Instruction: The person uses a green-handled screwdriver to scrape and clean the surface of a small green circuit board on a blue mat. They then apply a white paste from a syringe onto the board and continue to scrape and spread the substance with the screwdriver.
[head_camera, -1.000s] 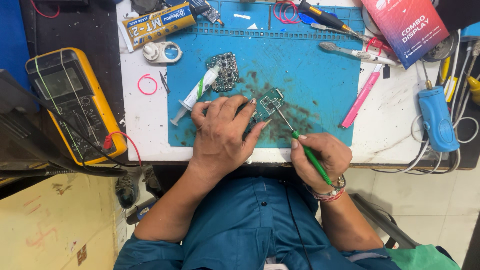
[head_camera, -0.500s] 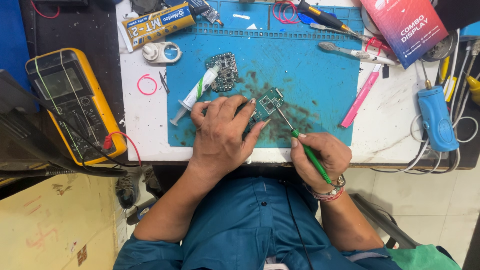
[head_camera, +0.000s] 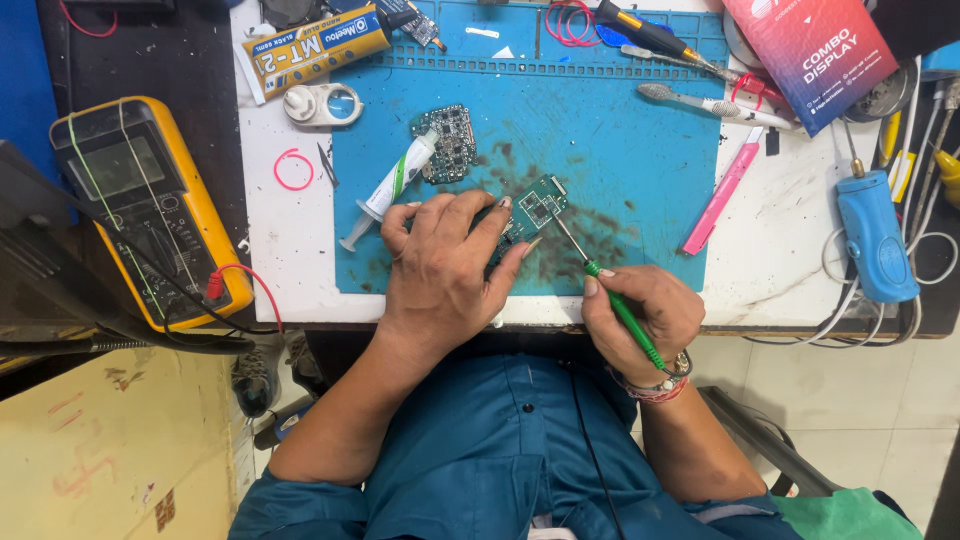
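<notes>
My left hand (head_camera: 448, 265) presses down on a small green circuit board (head_camera: 538, 207) that lies on the blue work mat (head_camera: 620, 150). Fingers cover the board's left part. My right hand (head_camera: 645, 310) holds a green-handled tool (head_camera: 612, 298) like a pen; its thin metal tip touches the board's lower right edge. A second, darker circuit board (head_camera: 447, 143) lies on the mat above my left hand, with a white syringe with a green band (head_camera: 392, 186) resting beside it.
A yellow multimeter (head_camera: 150, 210) with leads sits at the left. A glue tube (head_camera: 318, 45), a small white loupe (head_camera: 322, 104), a toothbrush (head_camera: 705, 103), a pink tool (head_camera: 722, 192), a blue handheld tool (head_camera: 873, 235) and a red box (head_camera: 812, 55) ring the mat.
</notes>
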